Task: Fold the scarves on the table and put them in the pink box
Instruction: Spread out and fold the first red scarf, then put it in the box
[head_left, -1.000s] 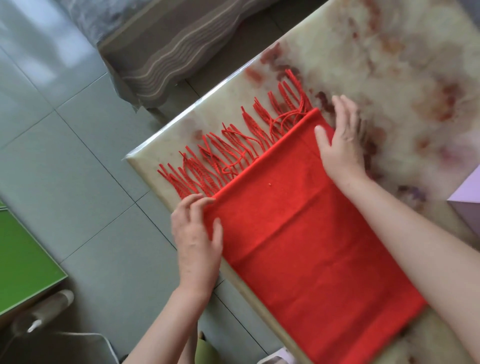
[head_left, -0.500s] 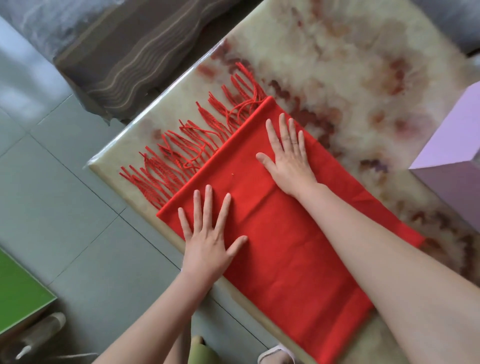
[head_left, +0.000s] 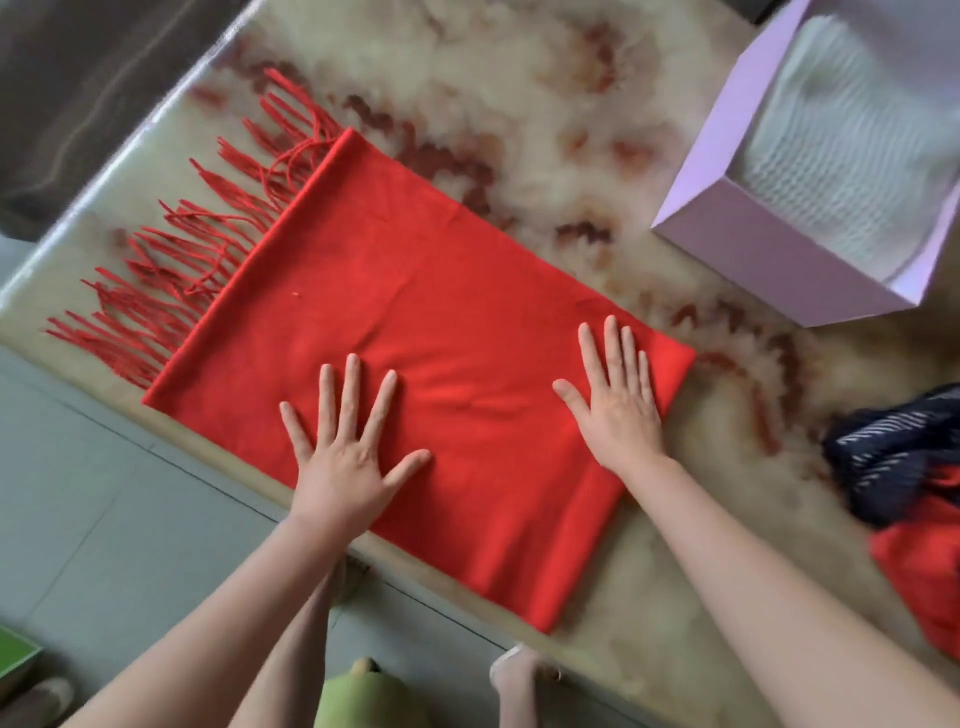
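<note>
Head view: I look down on the red scarf, which lies folded into a flat rectangle, slanted across the marbled table. Its fringe fans out at the left end, near the table's corner, and its long near side runs along the table's front edge.

Both hands rest palm-down on the scarf and hold nothing. The left hand sits on the cloth by the front edge, its fingers straight and spread wide. The right hand lies flat near the scarf's right-hand end, its fingers straight and close together, with the thumb set out to the side. A few soft creases show in the cloth between the two hands.

The pink box stands open at the upper right of the table, apart from the scarf. Inside it I see a white ribbed knit, too blurred to tell how it is folded.

At the right edge of the view a dark striped cloth is bunched on the table, touching a crumpled red cloth just below it; both lie well apart from the folded scarf.

Beyond the table's front edge is a grey tiled floor.
</note>
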